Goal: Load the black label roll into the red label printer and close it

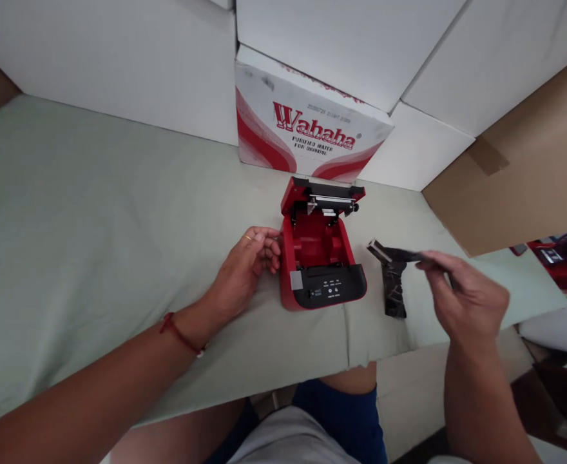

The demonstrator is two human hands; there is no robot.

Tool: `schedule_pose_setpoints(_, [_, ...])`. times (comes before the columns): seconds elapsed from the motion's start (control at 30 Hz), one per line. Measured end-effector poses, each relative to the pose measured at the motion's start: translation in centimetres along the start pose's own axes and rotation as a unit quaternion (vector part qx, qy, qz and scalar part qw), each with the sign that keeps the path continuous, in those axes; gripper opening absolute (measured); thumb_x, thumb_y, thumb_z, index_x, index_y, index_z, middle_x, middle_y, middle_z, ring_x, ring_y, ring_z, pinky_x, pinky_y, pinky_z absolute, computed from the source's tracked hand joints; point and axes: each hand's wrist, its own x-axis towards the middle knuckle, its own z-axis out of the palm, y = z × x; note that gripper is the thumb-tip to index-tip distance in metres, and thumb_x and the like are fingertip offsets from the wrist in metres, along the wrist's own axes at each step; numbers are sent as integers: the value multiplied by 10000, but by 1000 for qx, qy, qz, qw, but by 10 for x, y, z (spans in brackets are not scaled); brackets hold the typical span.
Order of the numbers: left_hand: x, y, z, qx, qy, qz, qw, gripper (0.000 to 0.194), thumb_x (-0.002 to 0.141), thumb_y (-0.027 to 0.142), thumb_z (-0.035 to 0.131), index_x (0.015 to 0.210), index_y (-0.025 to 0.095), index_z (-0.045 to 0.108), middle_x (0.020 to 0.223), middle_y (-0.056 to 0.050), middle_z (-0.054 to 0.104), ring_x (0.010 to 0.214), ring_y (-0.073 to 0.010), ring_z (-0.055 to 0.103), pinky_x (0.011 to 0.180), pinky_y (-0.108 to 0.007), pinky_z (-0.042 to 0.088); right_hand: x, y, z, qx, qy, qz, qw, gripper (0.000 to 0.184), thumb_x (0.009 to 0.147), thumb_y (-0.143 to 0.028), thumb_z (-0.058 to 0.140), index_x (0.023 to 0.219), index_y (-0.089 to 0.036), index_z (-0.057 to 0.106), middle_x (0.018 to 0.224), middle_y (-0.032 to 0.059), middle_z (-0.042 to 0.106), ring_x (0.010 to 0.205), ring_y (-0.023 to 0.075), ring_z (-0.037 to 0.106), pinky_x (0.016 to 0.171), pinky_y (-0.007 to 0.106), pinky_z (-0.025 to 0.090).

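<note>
A small red printer (321, 258) with a black front panel sits on the pale green table (95, 212), its lid tipped open at the back. My left hand (245, 267) rests against the printer's left side, fingers curled. To the right, my right hand (462, 293) pinches a thin black strip-like part (394, 253) and holds it above the table. A crumpled black plastic wrapper (394, 291) lies beneath it.
A red-and-white Wahaha carton (307, 122) stands just behind the printer among white boxes (119, 58). A brown cardboard sheet (520, 174) leans at the right. More red devices (566, 258) sit at the far right. The table's front edge is near my knees.
</note>
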Motion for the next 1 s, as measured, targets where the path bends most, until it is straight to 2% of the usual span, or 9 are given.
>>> schedule_pose_setpoints(0.1, [0, 2, 1, 1, 5, -9, 1000, 403, 950, 577, 735, 1084, 198, 695, 891, -20, 671, 718, -143, 603, 654, -277, 512, -22, 6, -9, 56, -226, -118, 965, 350, 1039, -212, 623, 1328, -309, 795, 1292, 41, 837, 1141, 218, 824, 990, 370, 689])
schedule_pose_setpoints(0.2, [1, 2, 1, -2, 14, -12, 1000, 360, 968, 534, 715, 1090, 196, 695, 890, -27, 678, 714, -147, 608, 643, -281, 513, -34, 18, -20, 135, -390, -124, 903, 381, 1064, -224, 608, 1400, -325, 757, 1449, 44, 769, 1258, 195, 782, 1001, 329, 680])
schedule_pose_setpoints(0.27, [2, 3, 1, -4, 24, -8, 1000, 327, 975, 508, 697, 1079, 197, 698, 881, -31, 683, 702, -150, 611, 631, -284, 513, -34, 34, -21, 133, -352, -66, 924, 300, 1066, -299, 628, 1310, -307, 803, 1327, 53, 826, 1167, 209, 816, 954, 342, 690])
schedule_pose_setpoints(0.33, [3, 4, 1, -3, 35, -5, 999, 293, 974, 479, 688, 1046, 196, 703, 862, -31, 683, 684, -147, 609, 627, -285, 514, -30, 54, -14, 62, -249, 23, 966, 277, 1056, -401, 631, 1179, -271, 843, 1086, 60, 873, 978, 220, 839, 872, 355, 690])
schedule_pose_setpoints(0.43, [5, 7, 0, 17, 55, -9, 998, 168, 887, 347, 738, 962, 199, 712, 799, -12, 671, 629, -127, 579, 596, -265, 479, -17, 84, 10, -47, -170, 106, 979, 386, 1026, -492, 597, 1132, -215, 844, 969, 90, 854, 784, 222, 784, 791, 386, 661])
schedule_pose_setpoints(0.6, [3, 10, -3, 89, 26, 45, 995, 102, 568, 100, 616, 557, 198, 587, 625, 8, 580, 566, -101, 444, 540, -239, 295, 7, 107, 50, -59, -244, 89, 964, 402, 951, -377, 599, 1224, -191, 826, 1218, 155, 831, 1033, 294, 795, 981, 487, 625])
schedule_pose_setpoints(0.77, [0, 6, -8, 113, -27, 26, 993, 86, 529, 155, 554, 482, 212, 510, 511, 15, 461, 530, -107, 339, 532, -259, 219, 22, 112, 60, -53, -323, 75, 942, 393, 929, -378, 623, 1226, -237, 838, 1167, 111, 856, 1049, 311, 813, 976, 483, 636])
schedule_pose_setpoints(0.9, [2, 4, -6, 91, -10, 22, 996, 38, 595, 176, 606, 620, 204, 602, 584, 21, 536, 542, -99, 388, 534, -248, 269, 30, 106, 39, -51, -359, 51, 931, 359, 847, -341, 713, 1163, -252, 860, 1160, 99, 865, 1010, 311, 828, 894, 441, 663])
schedule_pose_setpoints(1.0, [4, 6, -3, 65, 15, 17, 998, 200, 703, 201, 694, 891, 210, 629, 712, 33, 637, 561, -89, 456, 537, -232, 332, 44, 82, -4, -2, -416, 9, 909, 370, 906, -466, 736, 1205, -286, 859, 1082, 65, 877, 888, 285, 839, 769, 398, 689])
